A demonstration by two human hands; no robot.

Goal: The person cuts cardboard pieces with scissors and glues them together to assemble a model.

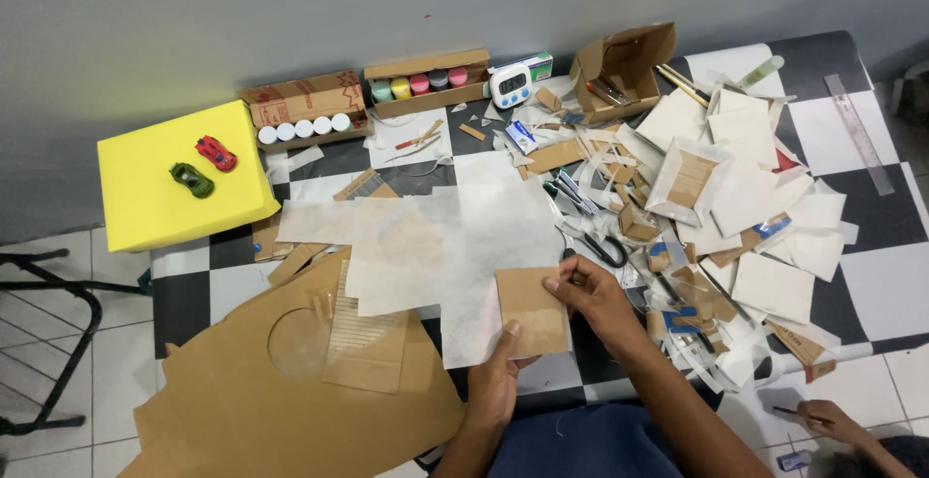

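Two hands point(503, 367) point(590, 289) grip cardboard square point(532, 309) | scissors point(605, 249), scraps point(735, 207) beside

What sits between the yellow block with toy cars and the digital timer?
In the head view: a cardboard box, white-lidded jars, and a box of coloured paint pots.

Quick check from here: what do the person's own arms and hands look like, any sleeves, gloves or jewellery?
Both forearms are bare, no sleeves showing. The left hand and right hand wear no gloves; no watch, ring or wristband is visible. Dark blue clothing shows at the bottom edge.
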